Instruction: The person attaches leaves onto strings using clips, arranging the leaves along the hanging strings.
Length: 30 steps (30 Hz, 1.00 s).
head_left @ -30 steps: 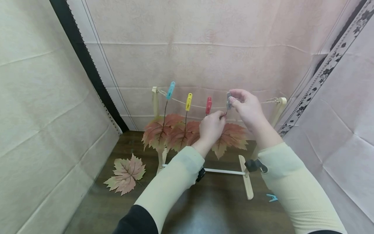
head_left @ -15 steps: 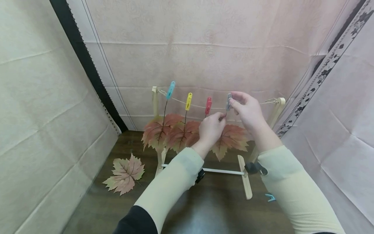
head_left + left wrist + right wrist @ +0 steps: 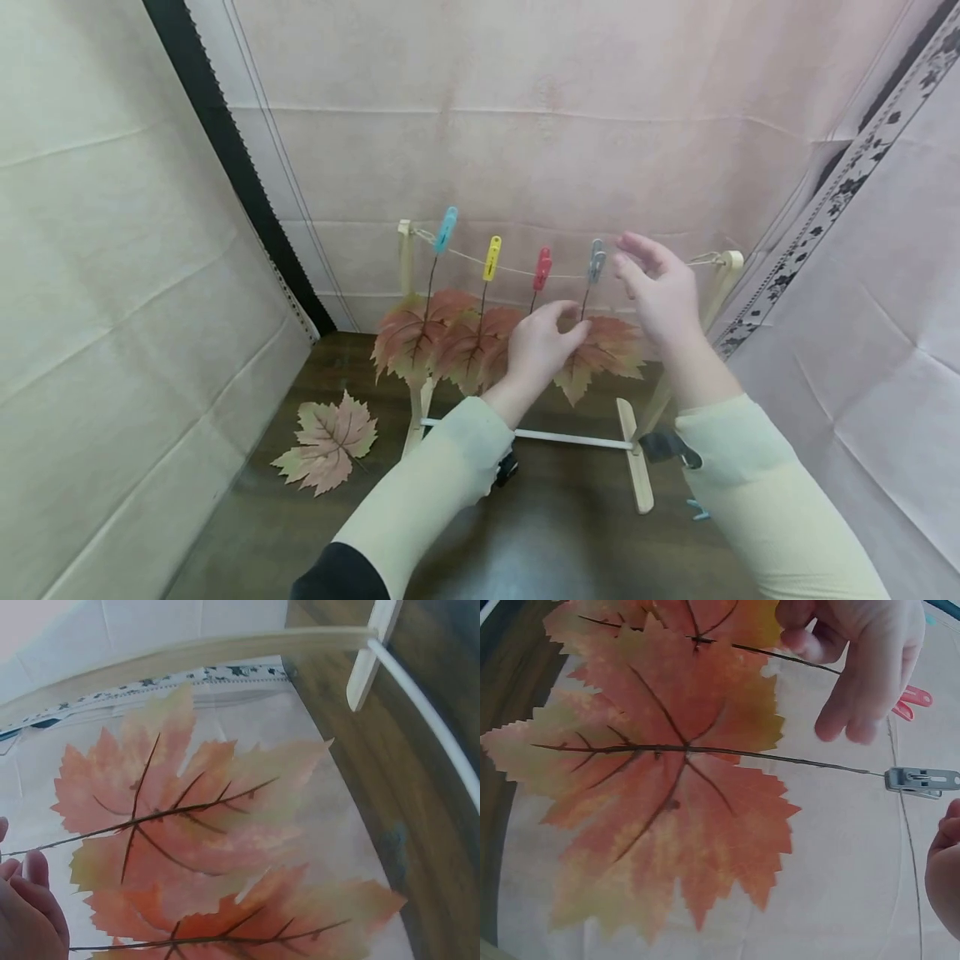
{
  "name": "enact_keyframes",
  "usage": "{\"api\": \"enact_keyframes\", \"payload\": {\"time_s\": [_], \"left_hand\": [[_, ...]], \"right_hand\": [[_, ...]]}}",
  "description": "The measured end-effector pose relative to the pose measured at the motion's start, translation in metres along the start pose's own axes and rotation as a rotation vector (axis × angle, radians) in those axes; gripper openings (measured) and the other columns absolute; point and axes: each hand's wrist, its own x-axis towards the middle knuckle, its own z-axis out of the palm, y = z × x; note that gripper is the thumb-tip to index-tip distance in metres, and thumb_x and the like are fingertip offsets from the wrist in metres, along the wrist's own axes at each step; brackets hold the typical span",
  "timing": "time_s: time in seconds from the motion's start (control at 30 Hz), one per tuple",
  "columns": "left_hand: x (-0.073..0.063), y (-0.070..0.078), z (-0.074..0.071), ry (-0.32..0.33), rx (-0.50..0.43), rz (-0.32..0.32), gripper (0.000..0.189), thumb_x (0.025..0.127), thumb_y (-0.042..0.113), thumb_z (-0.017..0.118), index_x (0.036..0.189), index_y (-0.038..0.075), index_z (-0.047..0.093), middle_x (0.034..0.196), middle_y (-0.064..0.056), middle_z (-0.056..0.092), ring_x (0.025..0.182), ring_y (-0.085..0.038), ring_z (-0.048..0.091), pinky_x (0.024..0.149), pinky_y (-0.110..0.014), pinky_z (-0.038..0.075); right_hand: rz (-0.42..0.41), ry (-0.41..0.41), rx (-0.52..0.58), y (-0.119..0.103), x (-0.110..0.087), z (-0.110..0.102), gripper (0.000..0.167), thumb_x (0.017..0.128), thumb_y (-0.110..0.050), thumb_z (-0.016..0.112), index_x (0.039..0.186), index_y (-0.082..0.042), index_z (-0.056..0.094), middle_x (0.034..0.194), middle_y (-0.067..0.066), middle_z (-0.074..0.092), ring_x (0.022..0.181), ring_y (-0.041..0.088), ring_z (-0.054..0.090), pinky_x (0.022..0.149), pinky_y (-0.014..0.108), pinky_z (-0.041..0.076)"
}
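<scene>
A grey clothespin [image 3: 596,262] grips the string [image 3: 558,276] and the dark stem of an orange leaf [image 3: 667,795], which hangs below it. My right hand [image 3: 666,293] is just right of this clothespin, fingers loosely bent and apart from it. My left hand [image 3: 542,346] is left of the same stem, thumb and fingers spread with a gap between them and nothing held. Further left on the string are a red clothespin [image 3: 542,269], a yellow clothespin [image 3: 492,258] and a blue clothespin [image 3: 446,231], with leaves hanging below; my left hand partly hides the red one's leaf.
The string runs between two wooden posts [image 3: 722,287], joined low down by a white rod [image 3: 573,438]. A loose pinkish leaf [image 3: 328,442] lies on the dark table [image 3: 540,533] at left. Another blue clothespin [image 3: 698,510] lies near my right sleeve. Pale cloth walls [image 3: 525,167] surround the table.
My right hand has let go of the grey clothespin and moved right. My left hand has released the leaf's stem, its fingers parting and dropping slightly. The grey clothespin stays on the string.
</scene>
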Motion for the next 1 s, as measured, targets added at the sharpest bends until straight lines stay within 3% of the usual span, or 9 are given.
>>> {"api": "enact_keyframes", "payload": {"time_s": [0.13, 0.23, 0.4, 0.57, 0.83, 1.0], "left_hand": [[-0.014, -0.004, 0.002, -0.014, -0.041, 0.01, 0.036, 0.088, 0.037, 0.065, 0.117, 0.017, 0.065, 0.113, 0.003, 0.065, 0.101, -0.013, 0.06, 0.08, -0.03, 0.048], [-0.024, -0.009, 0.005, -0.013, -0.059, 0.031, 0.037, 0.087, 0.037, 0.065, 0.117, 0.017, 0.065, 0.111, 0.004, 0.065, 0.1, -0.013, 0.061, 0.079, -0.029, 0.048], [-0.038, -0.021, 0.01, 0.022, -0.015, 0.136, 0.036, 0.086, 0.038, 0.066, 0.115, 0.018, 0.066, 0.108, 0.007, 0.066, 0.094, -0.011, 0.063, 0.073, -0.023, 0.047], [-0.046, -0.028, 0.012, 0.061, 0.011, 0.24, 0.037, 0.084, 0.037, 0.069, 0.116, 0.018, 0.066, 0.108, 0.008, 0.066, 0.092, -0.007, 0.063, 0.068, -0.02, 0.047], [-0.059, -0.04, 0.015, 0.015, -0.028, 0.214, 0.04, 0.082, 0.035, 0.071, 0.116, 0.015, 0.066, 0.111, 0.005, 0.066, 0.088, -0.007, 0.062, 0.07, -0.021, 0.048], [-0.064, -0.051, 0.019, 0.004, -0.021, 0.232, 0.041, 0.082, 0.033, 0.072, 0.118, 0.014, 0.066, 0.114, 0.003, 0.066, 0.095, -0.012, 0.064, 0.076, -0.026, 0.049]], "right_hand": [[-0.032, 0.072, 0.003, 0.01, -0.011, -0.003, 0.04, 0.093, -0.031, 0.059, 0.128, -0.012, 0.056, 0.125, -0.001, 0.059, 0.091, 0.009, 0.059, 0.074, 0.019, 0.046], [-0.041, 0.118, 0.065, 0.02, -0.018, -0.003, 0.037, 0.093, -0.025, 0.059, 0.125, -0.009, 0.058, 0.121, 0.0, 0.062, 0.089, 0.01, 0.059, 0.072, 0.018, 0.045], [-0.029, 0.16, 0.17, 0.034, -0.028, 0.001, 0.032, 0.092, -0.019, 0.06, 0.122, -0.007, 0.06, 0.118, 0.001, 0.063, 0.09, 0.015, 0.06, 0.07, 0.017, 0.045], [-0.012, 0.158, 0.179, 0.047, -0.038, 0.004, 0.031, 0.092, -0.017, 0.061, 0.122, -0.007, 0.06, 0.119, -0.001, 0.063, 0.091, 0.01, 0.059, 0.073, 0.019, 0.046], [0.022, 0.14, 0.208, 0.07, -0.055, 0.011, 0.032, 0.092, -0.013, 0.061, 0.122, -0.003, 0.059, 0.119, 0.0, 0.063, 0.099, 0.011, 0.058, 0.082, 0.019, 0.045], [0.08, 0.15, 0.186, 0.089, -0.068, 0.014, 0.033, 0.092, -0.017, 0.061, 0.122, -0.005, 0.059, 0.118, -0.001, 0.063, 0.094, 0.01, 0.057, 0.075, 0.017, 0.045]]}}
